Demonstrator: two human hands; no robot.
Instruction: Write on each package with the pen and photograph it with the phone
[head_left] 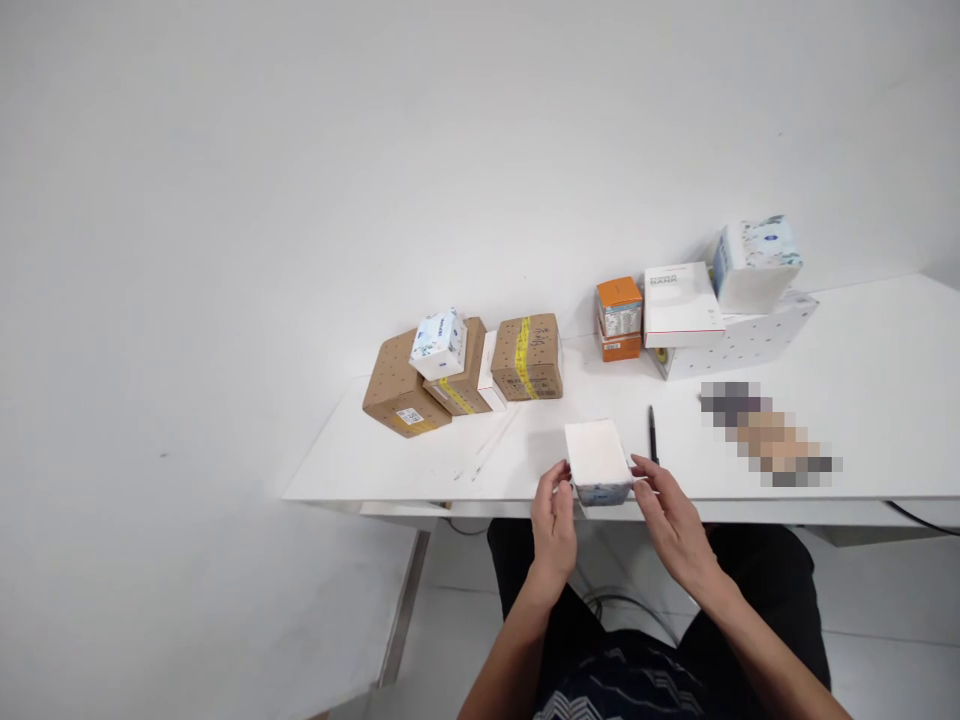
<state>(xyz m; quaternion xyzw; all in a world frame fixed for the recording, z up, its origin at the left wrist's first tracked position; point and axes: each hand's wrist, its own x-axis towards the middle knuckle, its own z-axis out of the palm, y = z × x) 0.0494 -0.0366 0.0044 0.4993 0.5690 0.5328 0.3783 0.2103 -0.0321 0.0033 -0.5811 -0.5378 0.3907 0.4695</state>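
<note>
A white tissue pack [598,460] lies at the near edge of the white table [862,400]. My left hand [553,525] touches its left side with the fingertips, and my right hand [670,520] rests against its right side. Both hands bracket the pack between them. A black pen [652,434] lies on the table just right of the pack, beyond my right fingers.
Three brown cardboard boxes [405,388] with yellow tape sit at the back left, a small tissue pack [439,343] on top. At the back right stand an orange box [619,318], white boxes [681,305] and another tissue pack [756,262]. A blurred object [772,435] lies to the right.
</note>
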